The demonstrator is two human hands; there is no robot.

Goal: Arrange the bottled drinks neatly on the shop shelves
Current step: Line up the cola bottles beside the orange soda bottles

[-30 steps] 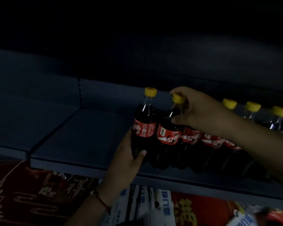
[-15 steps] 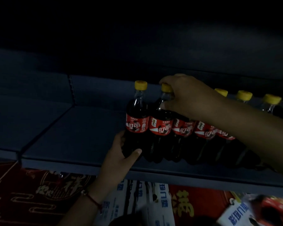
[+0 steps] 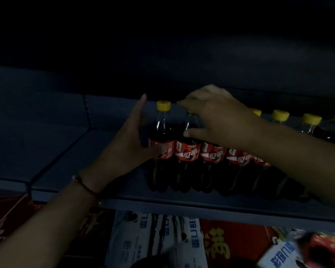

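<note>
While dim light is hiding much detail, cola bottles point(image 3: 186, 151) with yellow caps and red labels are standing in a row on the grey shelf point(image 3: 66, 161). At nine o'clock of the row, the left hand point(image 3: 128, 144) is pressing flat-fingered against the end bottle point(image 3: 162, 146). The right hand point(image 3: 217, 117) is seemingly pinching the second bottle's neck.

Red bottle labels point(image 3: 186, 152) read "可口"; red box point(image 3: 219, 246) reads "满".

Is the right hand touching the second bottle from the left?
Touching. The head view shows the right hand over the second bottle, fingers covering its cap and the thumb pressed on its neck.
</note>
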